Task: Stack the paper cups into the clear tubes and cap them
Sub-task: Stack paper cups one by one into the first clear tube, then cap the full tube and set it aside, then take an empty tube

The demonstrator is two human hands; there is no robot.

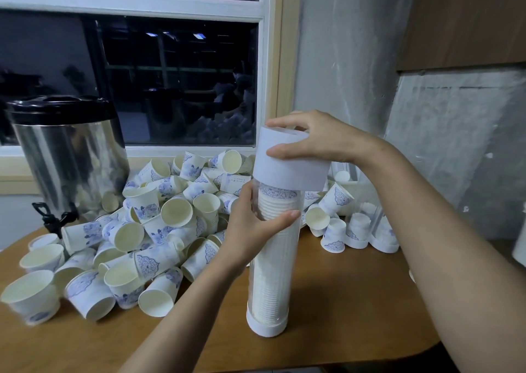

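A clear tube (270,276) stands upright on the wooden table (341,310), filled with a stack of white paper cups and closed by a white base at the bottom. My left hand (250,224) grips the tube just below its top. My right hand (310,139) holds the white cap (287,162) from above, and the cap sits over the tube's upper end, slightly tilted. A big pile of loose paper cups (148,230) with blue patterns lies left of the tube.
A steel drinks urn (71,156) with a black lid and tap stands at the far left. More clear tubes (370,230) with cups stand at the right by the wall. A window is behind, and the table's rounded edge is near at the right.
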